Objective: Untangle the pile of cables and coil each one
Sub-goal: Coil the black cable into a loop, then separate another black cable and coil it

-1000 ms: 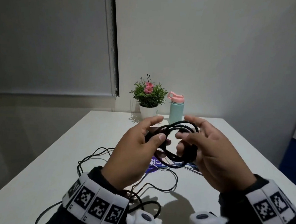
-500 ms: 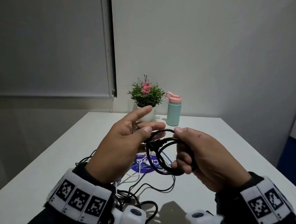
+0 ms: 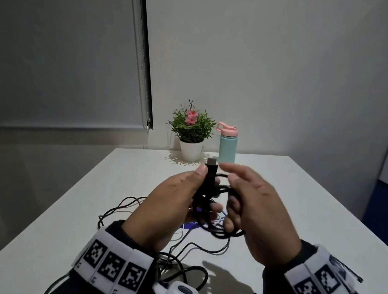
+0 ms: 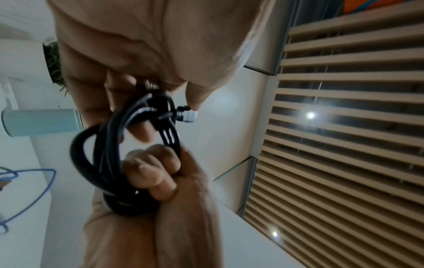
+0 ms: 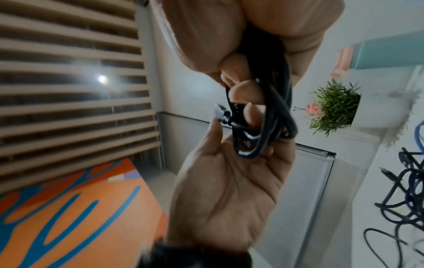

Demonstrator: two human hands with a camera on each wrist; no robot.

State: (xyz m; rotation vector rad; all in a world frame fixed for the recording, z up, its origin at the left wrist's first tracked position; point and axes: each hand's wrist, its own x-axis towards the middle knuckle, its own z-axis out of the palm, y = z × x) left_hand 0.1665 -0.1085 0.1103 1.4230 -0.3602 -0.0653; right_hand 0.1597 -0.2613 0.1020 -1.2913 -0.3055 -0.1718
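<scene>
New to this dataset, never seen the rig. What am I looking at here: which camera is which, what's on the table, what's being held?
No robot: a person works with two bare hands, with marker bands on the wrists. One picture comes from a camera on the head, looking forward and down. The other two come from cameras on each wrist, looking along the hand, so the room appears turned.

The left hand and right hand together hold a coiled black cable above the white table. The left thumb and fingers pinch the coil just below its plug, which sticks up; the right fingers curl through the loops.

On the table lies a pile of loose cables, still tangled. At the far edge stand a potted plant and a teal bottle with a pink lid.
</scene>
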